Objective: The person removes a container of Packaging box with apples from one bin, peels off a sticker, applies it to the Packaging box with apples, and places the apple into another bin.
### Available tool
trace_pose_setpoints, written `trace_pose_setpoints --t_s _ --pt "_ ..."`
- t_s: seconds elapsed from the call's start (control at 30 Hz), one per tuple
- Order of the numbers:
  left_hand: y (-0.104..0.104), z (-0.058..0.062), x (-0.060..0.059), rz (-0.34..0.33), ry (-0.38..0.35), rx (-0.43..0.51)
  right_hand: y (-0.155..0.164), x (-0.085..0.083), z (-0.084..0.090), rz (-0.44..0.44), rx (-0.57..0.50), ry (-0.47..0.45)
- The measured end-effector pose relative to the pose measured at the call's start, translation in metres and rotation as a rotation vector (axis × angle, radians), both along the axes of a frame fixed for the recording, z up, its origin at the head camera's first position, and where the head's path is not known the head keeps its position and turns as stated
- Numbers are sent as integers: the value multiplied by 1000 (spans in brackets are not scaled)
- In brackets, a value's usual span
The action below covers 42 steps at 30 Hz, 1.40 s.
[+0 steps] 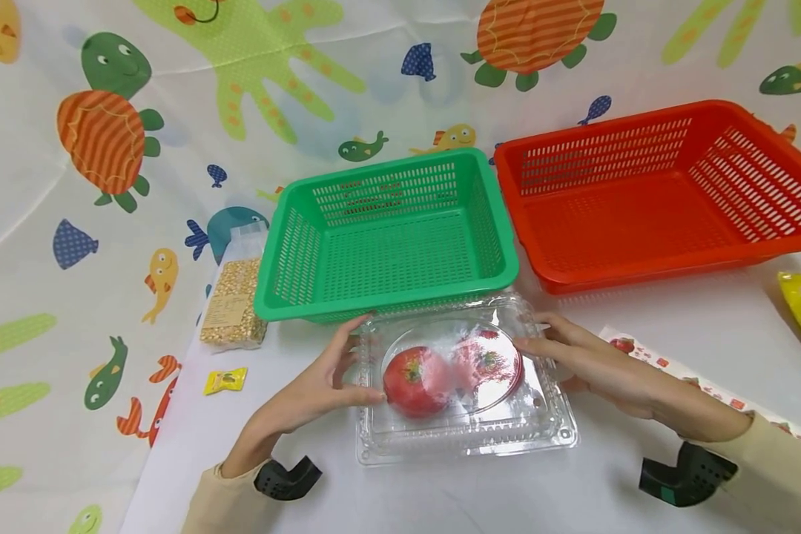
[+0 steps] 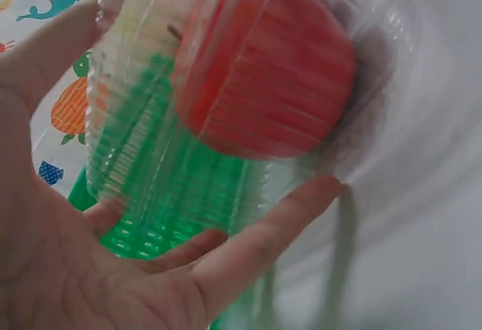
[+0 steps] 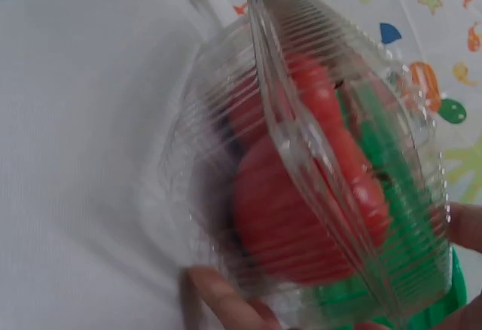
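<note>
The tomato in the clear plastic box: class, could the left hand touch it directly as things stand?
Probably not. The left hand rests against the side of the clear plastic box, whose lid looks closed over the tomato. The plastic lies between its fingers and the fruit.

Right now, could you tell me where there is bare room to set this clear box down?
Both baskets are free inside: the green basket and the red basket. Bare table lies between the wrists. It is crowded around the clear box, between left hand and right hand.
</note>
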<state>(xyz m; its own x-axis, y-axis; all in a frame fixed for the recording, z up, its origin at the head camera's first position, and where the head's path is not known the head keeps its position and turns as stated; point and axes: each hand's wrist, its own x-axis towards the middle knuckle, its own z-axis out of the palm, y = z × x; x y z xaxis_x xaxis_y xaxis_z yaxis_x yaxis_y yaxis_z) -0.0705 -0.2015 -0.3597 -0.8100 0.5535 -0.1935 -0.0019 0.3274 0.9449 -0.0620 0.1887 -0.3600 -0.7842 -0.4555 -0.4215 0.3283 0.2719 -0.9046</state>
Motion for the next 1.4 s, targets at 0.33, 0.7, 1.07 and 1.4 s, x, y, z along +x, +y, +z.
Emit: trace_pose_setpoints --t_s 0.33,0.7,1.07,1.4 --pt "5 -4 -2 28 -11 34 21 -1 5 114 71 59" --pt "4 -7 -4 64 -29 27 84 -9 -1 108 433 565" --pt "9 -5 -7 63 -49 1 120 11 -14 54 768 519" --pt "12 -4 -7 51 -65 -20 130 22 -26 38 854 478"
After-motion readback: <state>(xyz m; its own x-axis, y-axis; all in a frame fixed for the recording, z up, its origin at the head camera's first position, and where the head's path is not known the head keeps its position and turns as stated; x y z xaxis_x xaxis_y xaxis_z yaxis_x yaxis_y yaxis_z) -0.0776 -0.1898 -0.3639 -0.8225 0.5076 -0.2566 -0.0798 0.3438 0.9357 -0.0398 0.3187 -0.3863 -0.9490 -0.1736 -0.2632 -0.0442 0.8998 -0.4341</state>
